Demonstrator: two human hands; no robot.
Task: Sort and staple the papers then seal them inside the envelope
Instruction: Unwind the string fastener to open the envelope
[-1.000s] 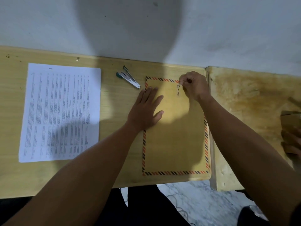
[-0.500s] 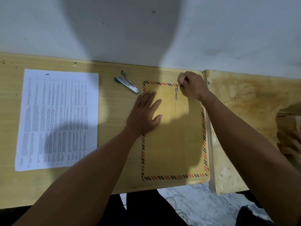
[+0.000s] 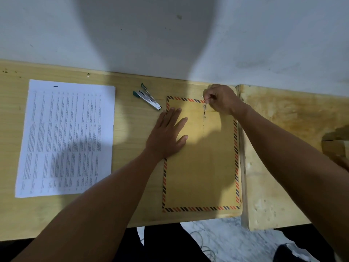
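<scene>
A light wooden desk [image 3: 130, 133] stands against a pale grey wall [image 3: 245, 35], a second, stained and worn desk [image 3: 283, 118] touches its right side, and near the bottom a grey marbled floor [image 3: 236, 241] with a thin cable [image 3: 205, 246] is visible.

A tan-brown envelope [image 3: 202, 167] is lying near the right edge of the pale yellow wooden tabletop [image 3: 130, 148], showing a border of slanted orange and black stripes. The papers [image 3: 66, 137] toward the left edge are showing white with columns of small dark print and one dark blue mark at the top. The stapler [image 3: 149, 98] near the back edge is gleaming silver with dark green ends. The neighbouring surface [image 3: 283, 148] on the right is showing blotchy yellow-brown staining.
</scene>
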